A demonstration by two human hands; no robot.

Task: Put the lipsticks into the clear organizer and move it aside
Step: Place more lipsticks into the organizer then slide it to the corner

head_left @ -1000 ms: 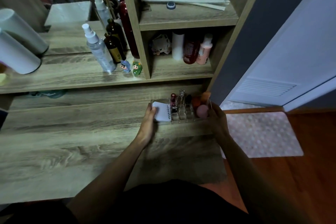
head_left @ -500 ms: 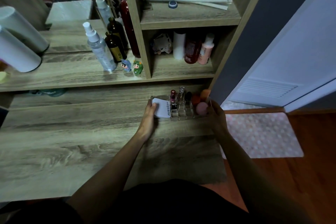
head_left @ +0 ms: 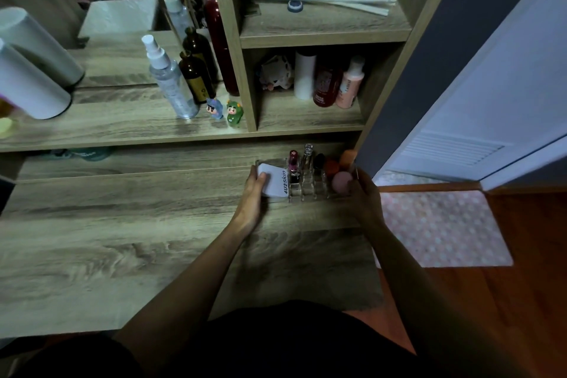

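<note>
The clear organizer (head_left: 310, 193) stands on the wooden desk (head_left: 122, 224), at the far right, just under the shelf unit. Upright in its slots are a dark pink lipstick (head_left: 293, 163), a clear-capped lipstick (head_left: 307, 156) and a dark one (head_left: 319, 161). A white compact (head_left: 273, 182) lies in its left part, and pink and orange sponges (head_left: 340, 179) fill its right part. My left hand (head_left: 253, 193) grips the left end, fingers over the compact. At the right end, my right hand (head_left: 363, 193) clasps the wall.
Above the desk, a shelf (head_left: 122, 129) carries a spray bottle (head_left: 171, 83), a brown bottle (head_left: 196, 77), two small figurines (head_left: 225, 110) and a white cylinder (head_left: 27, 83). Bottles (head_left: 328, 80) fill the cubby. To the right are a grey wall, a white door (head_left: 491, 101) and a dotted floor mat (head_left: 441, 227).
Both hands have pushed the organizer a little farther back toward the shelf unit, keeping their grip on its ends.
</note>
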